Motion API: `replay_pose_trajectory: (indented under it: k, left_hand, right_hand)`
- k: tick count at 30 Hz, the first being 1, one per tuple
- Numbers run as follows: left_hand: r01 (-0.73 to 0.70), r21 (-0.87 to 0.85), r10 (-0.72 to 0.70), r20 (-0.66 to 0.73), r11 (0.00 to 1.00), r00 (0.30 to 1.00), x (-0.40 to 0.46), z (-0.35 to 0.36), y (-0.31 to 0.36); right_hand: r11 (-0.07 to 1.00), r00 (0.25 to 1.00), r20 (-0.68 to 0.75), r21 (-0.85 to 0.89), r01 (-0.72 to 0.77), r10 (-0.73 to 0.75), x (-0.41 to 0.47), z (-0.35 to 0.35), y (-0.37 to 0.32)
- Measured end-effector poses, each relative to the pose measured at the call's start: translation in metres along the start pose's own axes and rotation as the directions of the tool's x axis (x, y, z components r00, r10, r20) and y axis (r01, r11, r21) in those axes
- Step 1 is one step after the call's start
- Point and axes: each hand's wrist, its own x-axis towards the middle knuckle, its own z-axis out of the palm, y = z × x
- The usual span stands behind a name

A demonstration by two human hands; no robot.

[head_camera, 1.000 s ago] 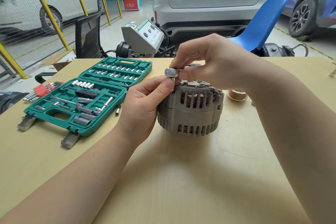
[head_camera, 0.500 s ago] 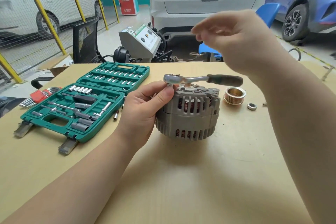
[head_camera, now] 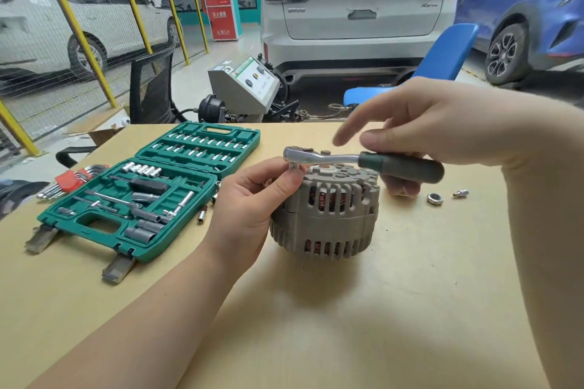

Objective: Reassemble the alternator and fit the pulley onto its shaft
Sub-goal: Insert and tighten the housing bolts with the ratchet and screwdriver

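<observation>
The alternator sits upright near the middle of the table, just right of the green socket case. Left hand is at its nine o'clock side, thumb and fingers pinching the socket under the ratchet's head — my read is that this keeps the socket square on a housing bolt while the handle gets swung. Right hand is over at three o'clock: thumb lying along the dark handle, lower fingers curled beneath it, index finger stretched out and blurred. So it is holding the handle, though how firmly I cannot tell.

The ratchet lies flat across the top of the unit, head at ten o'clock, handle running out to three — a good lever line for tightening.

The alternator itself: grey ribbed casing in two halves with a seam round the middle, copper windings showing through the slots. No pulley on it yet. A loose nut and a small metal fitting wait on the table at three o'clock, well clear of the housing.
</observation>
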Motion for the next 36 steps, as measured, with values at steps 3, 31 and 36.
replay_pose_trajectory:
  k: [3, 31, 36]
  left_hand:
    - [-0.020, -0.016, 0.019, -0.022, 1.000, 1.000, 0.001, 0.001, -0.001]
    - [-0.167, 0.210, 0.185, -0.073, 0.963, 0.980, -0.007, 0.010, 0.001]
    - [-0.129, 0.172, 0.152, -0.130, 0.977, 0.980, -0.007, 0.013, 0.000]
  right_hand:
    - [0.986, 0.987, -0.029, 0.053, 0.157, -0.156, 0.002, 0.019, -0.024]
    - [0.764, 0.865, -0.331, -0.640, 0.088, -0.376, 0.049, 0.088, -0.049]
    - [0.828, 0.875, -0.413, -0.560, -0.024, -0.253, 0.064, 0.091, -0.043]
